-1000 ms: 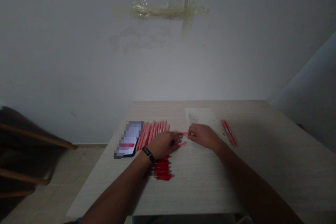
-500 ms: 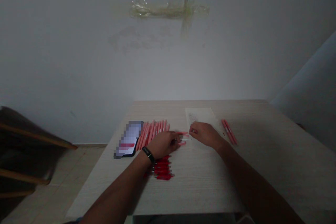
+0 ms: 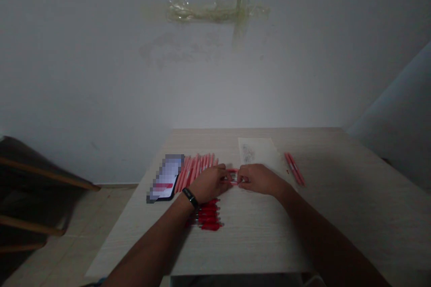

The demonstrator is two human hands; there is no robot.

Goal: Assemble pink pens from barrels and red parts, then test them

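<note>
A pale wall [image 3: 215, 92] fills the background, with strips of glossy, yellowed tape [image 3: 205, 15] high up; the top edge of the view cuts them off. At lower left, dark wooden furniture [image 3: 30, 228] is so deep in shadow and so cropped that its kind is hard to make out.

On the light wood-grain desk [image 3: 242, 244], the two hands almost meet near the middle. Pink pen parts [image 3: 233, 171] lie between them, bridging the small gap, their ends covered by the fingers. The left hand [image 3: 208, 184], a dark band [image 3: 190, 197] at its wrist, has its fingers bent at the left ends of these parts; the right hand [image 3: 261, 179] has its fingers curled in at the right ends. Whether either set of fingers is grasping a part or only touching it, I cannot tell.

A row of pink pens [image 3: 193, 172] lies behind the left hand, partly masked by it, just beside a phone [image 3: 164, 179] whose screen is mostly pixelated. Red pens [image 3: 209, 217] sit nearer the front edge, some hidden by the left wrist. The right hand covers the near part of a sheet of paper [image 3: 264, 150]; its dark marks are unreadable. Two pink pens [image 3: 294, 169] lie farther right.
</note>
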